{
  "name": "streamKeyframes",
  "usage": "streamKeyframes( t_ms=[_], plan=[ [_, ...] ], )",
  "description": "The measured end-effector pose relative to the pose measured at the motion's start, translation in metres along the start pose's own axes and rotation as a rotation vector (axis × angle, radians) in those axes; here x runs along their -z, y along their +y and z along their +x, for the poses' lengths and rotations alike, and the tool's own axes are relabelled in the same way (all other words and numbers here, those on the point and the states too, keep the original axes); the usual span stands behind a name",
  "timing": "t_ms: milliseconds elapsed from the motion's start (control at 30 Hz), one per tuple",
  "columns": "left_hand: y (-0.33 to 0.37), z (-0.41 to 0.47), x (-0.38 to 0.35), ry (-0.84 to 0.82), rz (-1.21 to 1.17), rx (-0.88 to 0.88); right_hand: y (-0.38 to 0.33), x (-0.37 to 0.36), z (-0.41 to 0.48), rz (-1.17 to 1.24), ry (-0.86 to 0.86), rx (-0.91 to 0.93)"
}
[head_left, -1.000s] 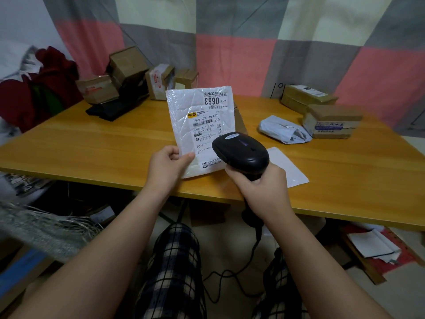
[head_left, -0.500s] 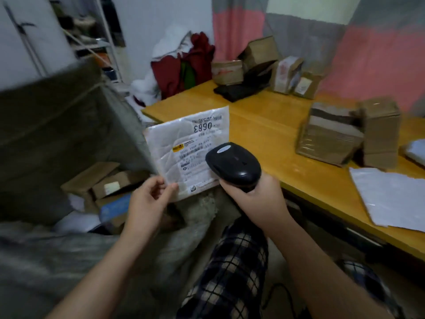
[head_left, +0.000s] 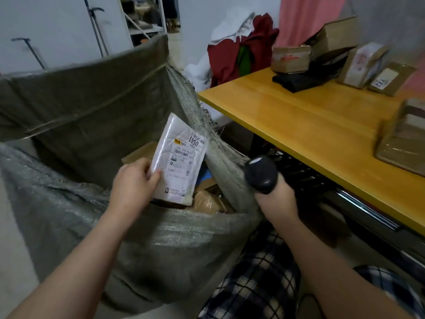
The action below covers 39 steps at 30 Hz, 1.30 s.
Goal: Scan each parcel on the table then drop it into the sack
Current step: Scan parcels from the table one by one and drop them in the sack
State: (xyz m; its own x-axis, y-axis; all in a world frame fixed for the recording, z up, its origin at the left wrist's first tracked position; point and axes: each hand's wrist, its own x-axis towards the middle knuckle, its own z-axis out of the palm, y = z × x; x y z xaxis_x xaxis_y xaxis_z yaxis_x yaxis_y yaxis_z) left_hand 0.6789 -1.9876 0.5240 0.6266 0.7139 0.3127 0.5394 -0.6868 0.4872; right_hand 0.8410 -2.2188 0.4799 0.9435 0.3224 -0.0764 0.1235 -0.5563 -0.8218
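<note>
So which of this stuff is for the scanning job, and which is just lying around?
For the job:
- white parcel, held by the left hand over the sack
- grey sack, already holding boxes
- black scanner, in the right hand
- cardboard parcels waiting on the table

Just lying about:
- red cloth pile
- white rack behind the sack

Sack [head_left: 96, 107] stands left of the counter [head_left: 317, 125], its mouth open, boxes [head_left: 207, 201] lying inside. Left hand [head_left: 133, 185] holds a padded mailer [head_left: 179, 157] over the sack mouth. Right hand [head_left: 276, 203] holds the scanner [head_left: 261, 173] between sack and counter edge, below counter level. Further boxes [head_left: 289, 58] sit along the counter's far and right sides.
</note>
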Motion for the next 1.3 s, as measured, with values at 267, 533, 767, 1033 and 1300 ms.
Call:
streamKeyframes(
  t_ms=[267,533,767,1033,1300],
  plan=[
    [0.041,0.016,-0.006,-0.239,-0.116,0.063,0.005,0.017,-0.018,0.212,0.207,0.089],
    [0.058,0.032,-0.053,-0.36,-0.254,0.108,-0.004,0.021,-0.022,0.209,0.174,0.116],
    [0.071,0.029,-0.079,-0.622,-0.112,0.053,-0.004,0.036,-0.027,0.066,0.106,0.139],
    [0.078,-0.005,-0.059,-0.167,-0.052,-0.096,-0.002,0.057,-0.044,0.11,0.18,0.209],
    [0.186,-0.047,-0.062,-0.257,-0.188,-0.559,0.032,0.13,-0.078,0.128,0.377,0.124]
  ],
)
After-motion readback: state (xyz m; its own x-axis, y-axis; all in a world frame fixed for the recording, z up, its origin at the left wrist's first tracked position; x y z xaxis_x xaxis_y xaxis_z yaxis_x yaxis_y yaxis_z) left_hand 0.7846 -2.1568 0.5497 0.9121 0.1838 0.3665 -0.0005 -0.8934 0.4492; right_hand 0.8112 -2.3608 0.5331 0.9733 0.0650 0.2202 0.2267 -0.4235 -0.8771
